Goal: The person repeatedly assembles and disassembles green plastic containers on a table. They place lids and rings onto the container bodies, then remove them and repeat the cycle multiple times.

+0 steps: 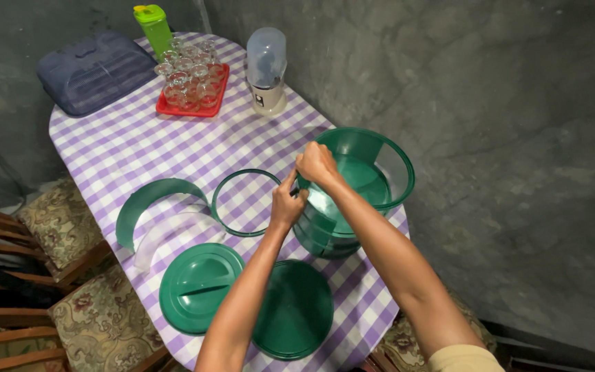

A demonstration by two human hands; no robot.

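Observation:
A round green plastic container [373, 162] with clear curved side panels stands at the table's right edge. My right hand [317, 164] grips its near rim from above. My left hand [287, 203] pinches the container's side just below that rim. To the left lie a loose green ring [218, 200], a curved green panel [147, 194], a curved clear panel [166, 231], a green lid with a handle bar [197, 284] and a flat green disc [294, 310].
The oval table wears a purple-and-white checked cloth [125, 141]. At its far end sit a red tray of glasses [194, 86], a green jug [153, 24], a blender [266, 69] and a dark blue box lid [94, 69]. Cushioned wooden chairs [56, 227] stand left; a grey wall rises right.

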